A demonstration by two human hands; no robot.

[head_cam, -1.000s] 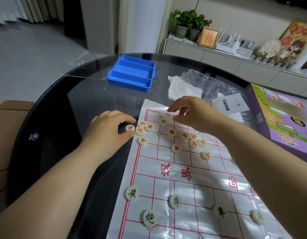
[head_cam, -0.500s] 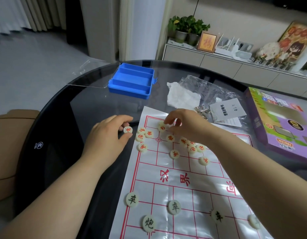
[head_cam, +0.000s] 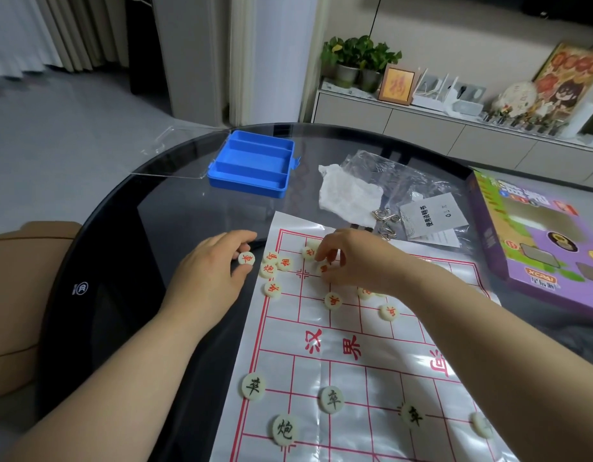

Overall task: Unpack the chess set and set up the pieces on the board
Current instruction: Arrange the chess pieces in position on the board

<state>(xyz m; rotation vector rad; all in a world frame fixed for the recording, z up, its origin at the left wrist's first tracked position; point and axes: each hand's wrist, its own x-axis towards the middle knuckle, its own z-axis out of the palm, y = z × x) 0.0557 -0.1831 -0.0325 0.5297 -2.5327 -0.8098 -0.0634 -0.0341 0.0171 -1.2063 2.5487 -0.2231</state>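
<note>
The left hand (head_cam: 218, 266) pinches a red-marked piece (head_cam: 246, 259) just off the board's (head_cam: 362, 438) far left corner. The right hand (head_cam: 353, 261) pinches a second piece (head_cam: 323, 269) on the board's far side.

Beyond the right hand (head_cam: 352, 258), a crumpled white tissue (head_cam: 348, 195) lies against a clear plastic bag (head_cam: 405, 178), with metal wire puzzles (head_cam: 380, 213) and a printed leaflet (head_cam: 433, 216). A purple game box (head_cam: 538, 241) sits farther to that hand's right. Left of the left hand (head_cam: 208, 271), a tan seat (head_cam: 25, 295) stands beside the dark glass table (head_cam: 188, 208).
</note>
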